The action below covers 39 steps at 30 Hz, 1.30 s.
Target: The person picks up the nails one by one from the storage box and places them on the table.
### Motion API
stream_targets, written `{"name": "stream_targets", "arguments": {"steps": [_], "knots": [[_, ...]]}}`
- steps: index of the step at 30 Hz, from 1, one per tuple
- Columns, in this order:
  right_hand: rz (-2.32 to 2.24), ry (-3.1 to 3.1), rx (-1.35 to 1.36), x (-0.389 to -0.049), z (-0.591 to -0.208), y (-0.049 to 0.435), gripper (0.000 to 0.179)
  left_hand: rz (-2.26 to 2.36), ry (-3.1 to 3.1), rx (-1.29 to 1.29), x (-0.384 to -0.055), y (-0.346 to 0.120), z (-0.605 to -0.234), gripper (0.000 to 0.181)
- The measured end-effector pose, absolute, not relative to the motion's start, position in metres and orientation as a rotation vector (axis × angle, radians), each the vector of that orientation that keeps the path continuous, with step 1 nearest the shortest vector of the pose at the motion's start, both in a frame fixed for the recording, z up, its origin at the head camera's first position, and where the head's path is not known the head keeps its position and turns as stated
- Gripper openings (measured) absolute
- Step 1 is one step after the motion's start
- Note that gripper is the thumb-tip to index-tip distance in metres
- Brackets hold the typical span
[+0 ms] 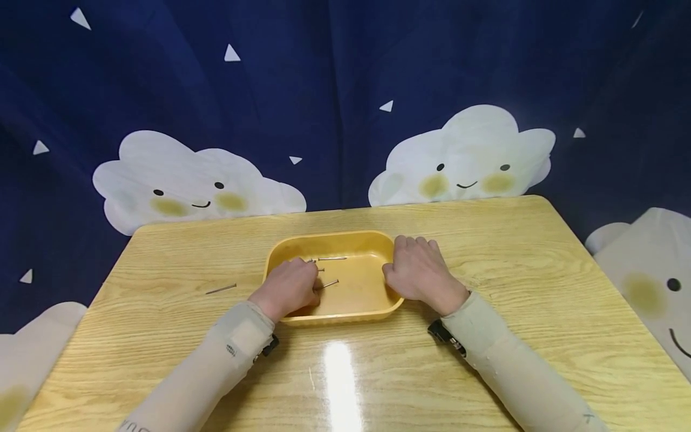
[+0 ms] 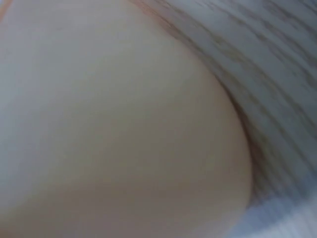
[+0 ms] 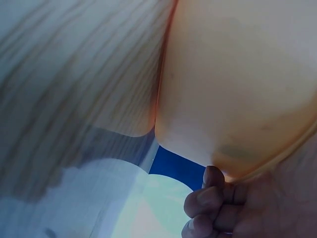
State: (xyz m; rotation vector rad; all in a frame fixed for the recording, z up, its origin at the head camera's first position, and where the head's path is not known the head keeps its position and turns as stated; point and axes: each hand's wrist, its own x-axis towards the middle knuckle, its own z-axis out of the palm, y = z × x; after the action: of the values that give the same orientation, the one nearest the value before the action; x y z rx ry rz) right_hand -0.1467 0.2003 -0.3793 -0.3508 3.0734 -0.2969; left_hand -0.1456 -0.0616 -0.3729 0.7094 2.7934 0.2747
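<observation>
A yellow plastic tray (image 1: 356,294) stands on the wooden table in the head view. My left hand (image 1: 291,285) reaches over its left side, fingers bent down inside among several thin metal nails. One nail (image 1: 328,284) sticks out beside the thumb, and another nail (image 1: 332,258) lies just past the knuckles. The left fingertips are hidden under the hand, so I cannot tell whether they pinch a nail. At the tray's right end my right hand (image 1: 421,270) grips the rim. Its curled fingers (image 3: 205,198) show at the tray's edge in the right wrist view.
A single nail (image 1: 221,288) lies on the table (image 1: 486,252) left of the tray. Behind the table hangs a dark blue curtain (image 1: 335,90) printed with smiling clouds. A pale surface blurs most of the left wrist view.
</observation>
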Motion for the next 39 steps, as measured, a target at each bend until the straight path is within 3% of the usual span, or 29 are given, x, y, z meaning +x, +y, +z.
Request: {"name": "stream_targets", "arguments": {"steps": [13, 25, 39], "knots": [[-0.285, 3.06, -0.342, -0.147, -0.378, 0.2, 0.024, 0.195, 2.782, 0.757, -0.147, -0.06, -0.374, 0.03], [-0.306, 3.076, -0.353, -0.145, -0.378, 0.2, 0.023, 0.186, 2.88, 0.808, -0.144, -0.065, -0.372, 0.039], [-0.29, 3.079, -0.354, -0.145, -0.379, 0.2, 0.024, 0.284, 2.878, 0.879, -0.141, -0.076, -0.377, 0.022]]}}
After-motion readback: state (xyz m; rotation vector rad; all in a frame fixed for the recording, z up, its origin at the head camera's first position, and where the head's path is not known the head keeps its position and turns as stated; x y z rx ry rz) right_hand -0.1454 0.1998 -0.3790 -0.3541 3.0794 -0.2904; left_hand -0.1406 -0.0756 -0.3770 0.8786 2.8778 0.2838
